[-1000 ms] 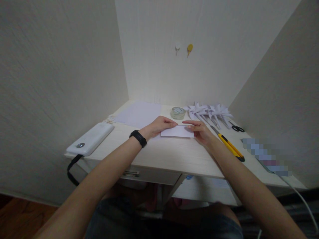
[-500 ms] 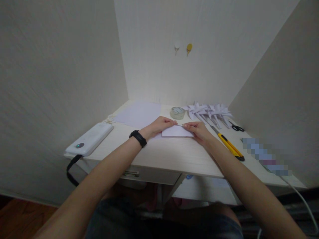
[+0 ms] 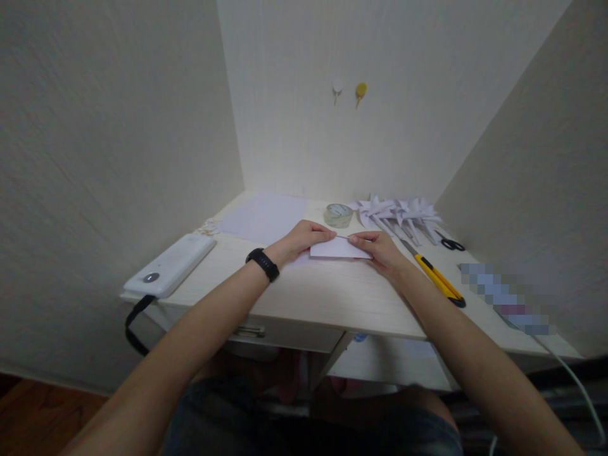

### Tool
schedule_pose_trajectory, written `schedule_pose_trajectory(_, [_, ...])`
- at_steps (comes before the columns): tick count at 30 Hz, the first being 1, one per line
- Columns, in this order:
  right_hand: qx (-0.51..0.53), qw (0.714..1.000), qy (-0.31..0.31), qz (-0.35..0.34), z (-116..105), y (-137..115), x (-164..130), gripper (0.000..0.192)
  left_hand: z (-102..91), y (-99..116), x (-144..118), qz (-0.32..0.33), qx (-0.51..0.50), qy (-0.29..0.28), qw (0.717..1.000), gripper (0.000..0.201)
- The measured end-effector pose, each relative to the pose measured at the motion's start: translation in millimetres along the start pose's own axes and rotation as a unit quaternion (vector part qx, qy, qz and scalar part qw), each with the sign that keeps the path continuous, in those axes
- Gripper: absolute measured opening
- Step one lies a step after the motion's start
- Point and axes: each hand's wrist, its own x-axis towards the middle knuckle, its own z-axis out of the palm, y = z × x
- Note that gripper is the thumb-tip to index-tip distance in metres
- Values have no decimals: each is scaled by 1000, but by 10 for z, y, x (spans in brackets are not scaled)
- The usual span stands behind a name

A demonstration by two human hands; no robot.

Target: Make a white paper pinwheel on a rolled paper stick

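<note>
Currently, hands: left hand (image 3: 304, 237) and right hand (image 3: 377, 248), fingers curled, pinch the far edge of a folded white paper (image 3: 338, 249).
Paper's place: flat on the desk (image 3: 304, 294), mid-width, nearer the front edge.
Risk: the fold could skew if either pinch slips; the yellow utility knife (image 3: 439, 278) lies just beside the right wrist.
Writing: none readable; a patch near the right edge is blurred.

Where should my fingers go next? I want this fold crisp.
Probably slide both hands' fingertips apart along the far edge. The left hand and right hand pinch the small folded white paper near its top middle, flat on the pale wooden desk.
</note>
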Motion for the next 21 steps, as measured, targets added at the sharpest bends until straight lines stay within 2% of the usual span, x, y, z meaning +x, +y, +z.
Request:
schedule_pose_trajectory(5, [41,999,-11,8,-9,-9,-5,36,-7,19,-25,1,-11,1,1000,32])
schedule_pose_trajectory(10, [44,997,-53,23,0,-14,-22,33,-8,12,10,-2,13,51,999,17])
schedule_pose_trajectory(12, [33,996,-74,22,-2,-17,-22,34,-18,13,24,7,36,61,997,17])
schedule_pose_trajectory(16, [18,996,-89,16,-14,-41,-22,36,-36,26,30,13,30,47,998,21])
schedule_pose_trajectory(21, [10,997,-75,15,-46,-56,-18,36,-30,78,1,-25,-33,18,999,22])
